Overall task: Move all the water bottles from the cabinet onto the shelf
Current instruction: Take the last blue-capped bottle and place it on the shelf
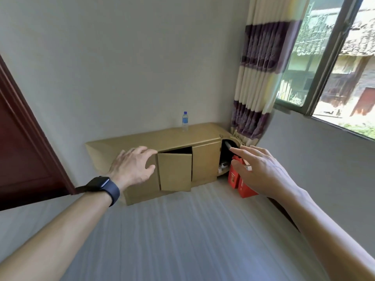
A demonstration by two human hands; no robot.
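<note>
A low tan cabinet (205,161) stands against the white wall. One clear water bottle (185,121) with a blue cap stands upright on its top. The middle door (175,171) hangs ajar, showing a dark gap above it; the inside is hidden. My left hand (132,167), with a dark watch on the wrist, reaches with spread fingers in front of the cabinet's left part, holding nothing. My right hand (261,169) is stretched out with relaxed fingers before the cabinet's open right end, empty.
Two red boxes (239,183) stand on the floor at the cabinet's right end, partly behind my right hand. A striped curtain (255,94) hangs in the corner beside a window (332,63). A dark red door (22,151) is at left. Pale striped floor lies in front.
</note>
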